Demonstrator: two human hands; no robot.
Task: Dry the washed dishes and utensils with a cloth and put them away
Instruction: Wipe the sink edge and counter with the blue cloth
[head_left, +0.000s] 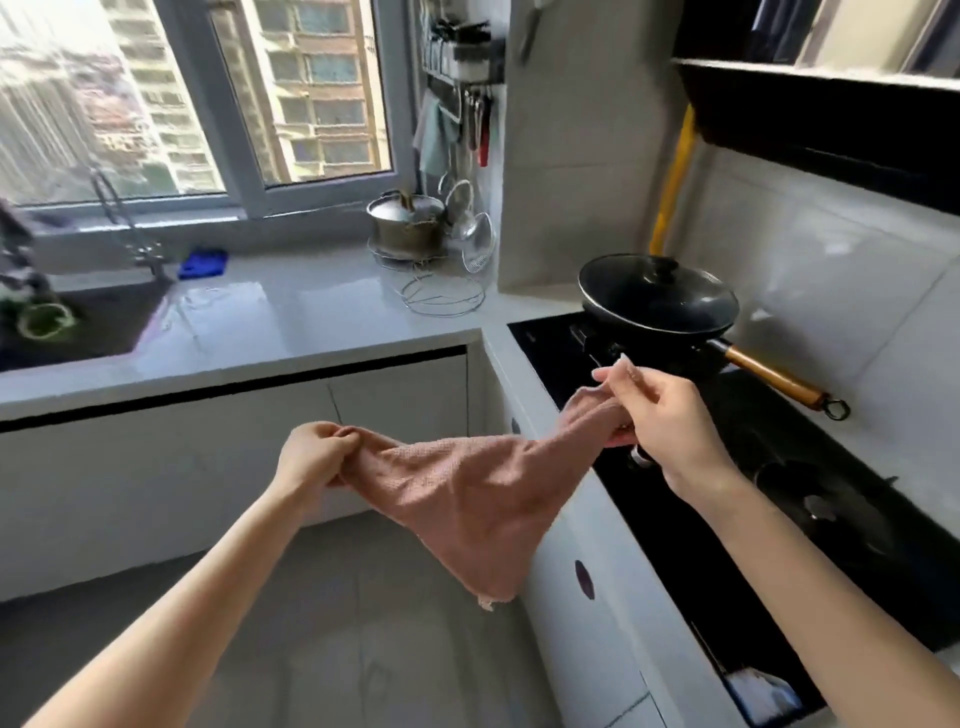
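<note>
A pink waffle-weave cloth (478, 493) hangs stretched between my two hands in front of the counter corner. My left hand (314, 452) grips one bunched corner of it with curled fingers. My right hand (660, 415) pinches the opposite corner, higher up and over the edge of the stove. The cloth's free corner droops toward the floor. A metal pot with a lid (408, 223) stands on a wire rack in the back corner, with ladles and a skimmer (475, 234) beside it.
A lidded black wok with a wooden handle (660, 301) sits on the black gas hob (779, 493) at right. A wire trivet (441, 296) lies on the white counter (291, 312). The dark sink (78, 327), its faucet and a blue cloth (203, 263) are at left.
</note>
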